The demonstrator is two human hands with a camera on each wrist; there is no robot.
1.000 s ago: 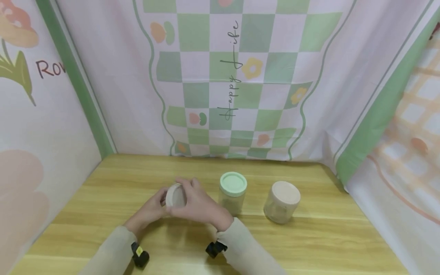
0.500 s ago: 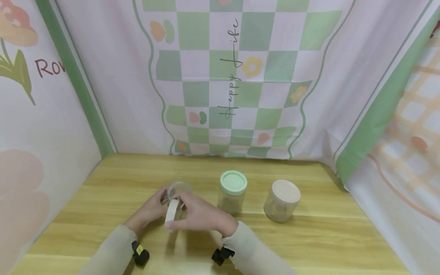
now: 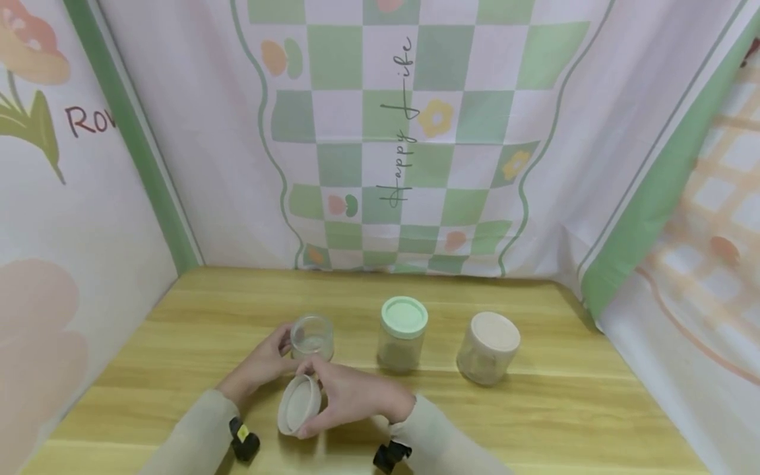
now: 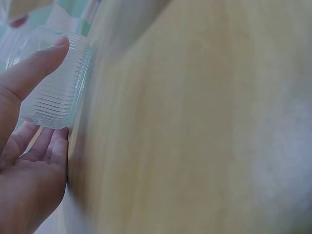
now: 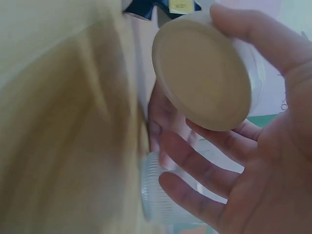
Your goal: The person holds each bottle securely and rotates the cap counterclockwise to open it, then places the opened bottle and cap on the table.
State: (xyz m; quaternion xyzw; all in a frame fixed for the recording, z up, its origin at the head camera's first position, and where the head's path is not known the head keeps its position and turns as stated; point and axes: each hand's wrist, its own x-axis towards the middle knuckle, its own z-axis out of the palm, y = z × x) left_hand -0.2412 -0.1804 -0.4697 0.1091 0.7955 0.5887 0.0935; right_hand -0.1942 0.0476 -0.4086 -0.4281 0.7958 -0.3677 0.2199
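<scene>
A clear glass jar (image 3: 312, 338) without a lid stands on the table, left of centre. My left hand (image 3: 260, 367) holds it from the left side. In the left wrist view, the thumb lies along the ribbed wall of the jar (image 4: 61, 92) and the fingers are on its other side. Nearer to me, my right hand (image 3: 359, 394) pinches a whitish round lid (image 3: 299, 407) by its rim, between thumb and fingers. The lid is tilted, its hollow inside showing in the head view. From the right wrist, its flat beige top (image 5: 202, 73) is visible.
To the right of the hands stands a jar with a mint-green lid (image 3: 404, 318). Further right is a wider jar with a pale pink lid (image 3: 495, 332). Behind the wooden table (image 3: 570, 422) hangs a checked curtain (image 3: 388, 115).
My right hand has taken the lid off the jar, moved it toward me and turned it so its inside faces up. The left hand has stayed at the jar.
</scene>
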